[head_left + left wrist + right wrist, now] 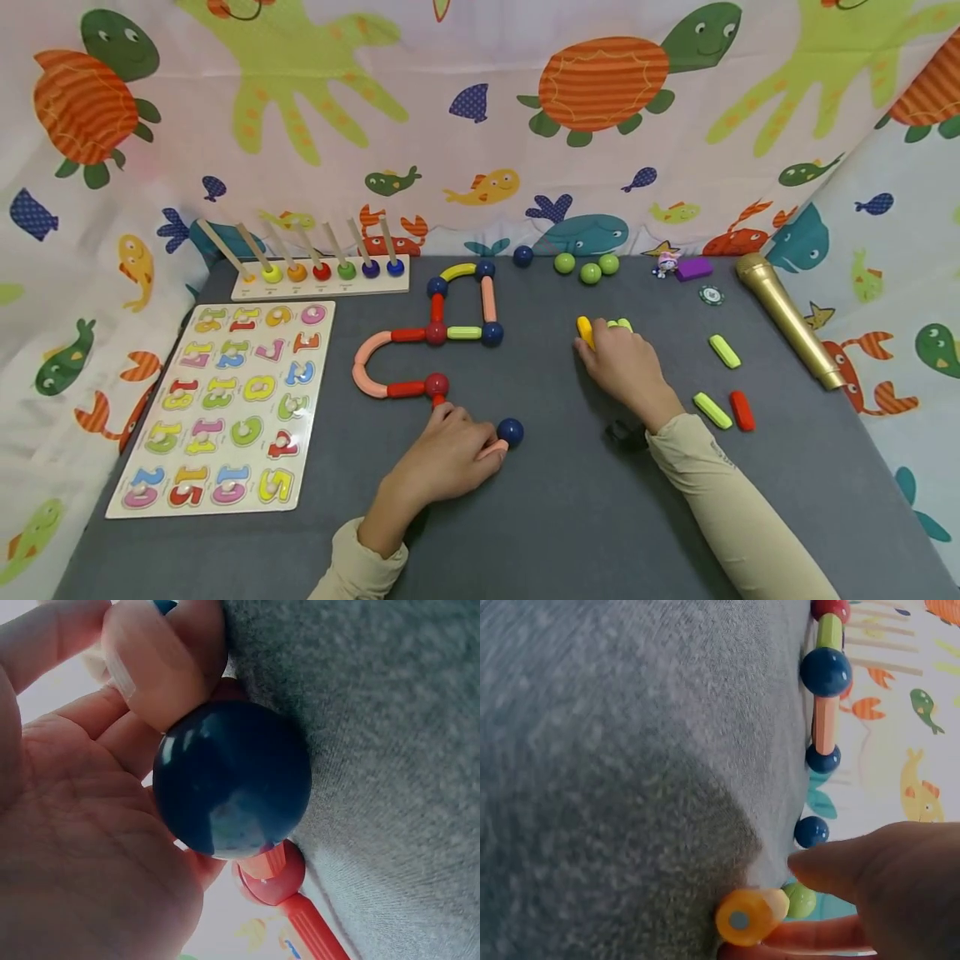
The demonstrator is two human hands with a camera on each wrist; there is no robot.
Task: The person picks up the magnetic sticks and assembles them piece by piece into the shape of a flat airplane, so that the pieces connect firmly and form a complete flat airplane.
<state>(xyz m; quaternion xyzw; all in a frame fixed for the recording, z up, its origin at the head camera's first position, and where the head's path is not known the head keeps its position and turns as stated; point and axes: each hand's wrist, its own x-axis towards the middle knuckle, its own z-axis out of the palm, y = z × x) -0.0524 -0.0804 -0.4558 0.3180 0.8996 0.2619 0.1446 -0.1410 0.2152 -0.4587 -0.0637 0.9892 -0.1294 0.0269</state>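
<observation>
A build of magnetic rods and balls point(435, 333) lies on the grey table mat point(555, 517) at centre. My left hand point(483, 448) lies just below it and grips a pink rod point(161, 664). The rod's tip touches a dark blue ball point(510, 431), which fills the left wrist view point(232, 776), with a red ball point(274, 874) behind it. To the right, my right hand point(592, 340) pinches a yellow rod point(584, 331), seen end-on in the right wrist view point(746, 916). Light green rods point(621, 324) peek out beyond its fingers.
A number puzzle board point(225, 400) lies at left, with a ring-and-peg board point(322, 279) behind it. Green balls point(588, 268) and a blue ball point(522, 256) sit at the back. Loose green rods point(724, 351), a red rod point(742, 410), a gold microphone point(787, 321) and a purple block point(693, 268) are at right.
</observation>
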